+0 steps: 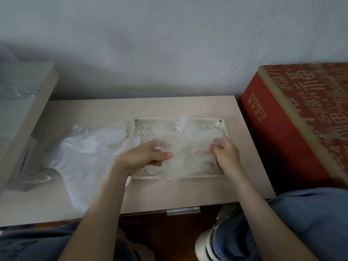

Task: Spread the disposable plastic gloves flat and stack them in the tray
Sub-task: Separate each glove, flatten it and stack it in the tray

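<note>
**Beyond the knees (301, 213), a risky stretch**

Past the denim I watch both hands over the tray (223, 127). The left hand (148, 155) pinches one edge of a crumpled clear glove (188, 147) and the right hand (226, 153) grips the other. The glove lies bunched in the tray. I judge that uneven pulling could tear the film or shift the tray. Spare gloves (90, 146) lie to the left.

Dim, flat, cool light. Broad soft shadows on wall (116, 42); deep shadow between tabletop (169, 194) and red box (278, 140). Frame soft overall; box top smeared. Wide-angle bowing at edges.
</note>
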`<state>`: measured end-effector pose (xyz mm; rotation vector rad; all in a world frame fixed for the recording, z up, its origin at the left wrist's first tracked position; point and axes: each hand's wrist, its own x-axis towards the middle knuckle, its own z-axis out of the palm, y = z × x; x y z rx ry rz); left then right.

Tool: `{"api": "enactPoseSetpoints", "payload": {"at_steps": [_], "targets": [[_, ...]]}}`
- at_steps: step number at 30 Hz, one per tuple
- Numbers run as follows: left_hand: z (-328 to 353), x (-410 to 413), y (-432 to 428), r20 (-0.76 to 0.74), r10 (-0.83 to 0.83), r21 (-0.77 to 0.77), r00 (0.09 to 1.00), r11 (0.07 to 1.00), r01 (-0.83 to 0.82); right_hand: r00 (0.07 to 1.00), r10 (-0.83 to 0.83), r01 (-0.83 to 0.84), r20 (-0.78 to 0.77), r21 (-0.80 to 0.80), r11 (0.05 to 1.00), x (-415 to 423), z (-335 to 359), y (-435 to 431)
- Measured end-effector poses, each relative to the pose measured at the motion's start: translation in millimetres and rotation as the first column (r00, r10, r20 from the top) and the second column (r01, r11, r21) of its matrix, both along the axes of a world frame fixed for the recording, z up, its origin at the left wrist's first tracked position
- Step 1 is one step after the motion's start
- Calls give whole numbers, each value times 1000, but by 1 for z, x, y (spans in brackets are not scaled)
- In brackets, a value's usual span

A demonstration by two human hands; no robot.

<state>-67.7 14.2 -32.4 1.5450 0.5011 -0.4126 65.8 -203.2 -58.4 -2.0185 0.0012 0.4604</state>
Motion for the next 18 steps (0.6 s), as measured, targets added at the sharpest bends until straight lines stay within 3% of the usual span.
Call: {"api": "enactPoseSetpoints", "payload": {"at_steps": [2, 4, 5, 7, 9, 11, 13, 15, 17, 18], "targets": [[7, -2, 4, -116, -95, 180, 989, 977, 115, 995, 63, -59, 71, -65, 996, -3, 2, 0], [14, 2, -1, -197, 3, 445, 980, 892, 86, 995, 76, -73, 62, -42, 996, -7, 4, 2], [16, 5, -7, -170, 92, 584, 981, 812, 25, 994, 85, -83, 66, -35, 996, -7, 4, 3], [18, 12, -24, -12, 208, 824, 978, 556, -108, 989, 118, -113, 93, -61, 992, -8, 4, 5], [15, 20, -42, 234, 139, 907, 962, 326, -267, 985, 139, -129, 106, -95, 987, -8, 4, 7], [8, 27, -60, 296, -137, 914, 945, 329, -238, 981, 125, -108, 150, -121, 987, -7, 2, 8], [-11, 29, -71, 103, -370, 950, 923, 311, 19, 967, 124, -95, 221, -135, 986, -7, -4, 7], [-30, 25, -70, -122, -419, 918, 900, 296, 263, 959, 129, -96, 253, -138, 986, -7, -8, 6], [-42, 22, -64, -198, -417, 866, 887, 350, 358, 940, 173, -120, 293, -189, 975, -7, -10, 5], [-44, 22, -62, -198, -418, 854, 887, 370, 365, 915, 233, -133, 328, -300, 945, -8, -12, 6]]}}
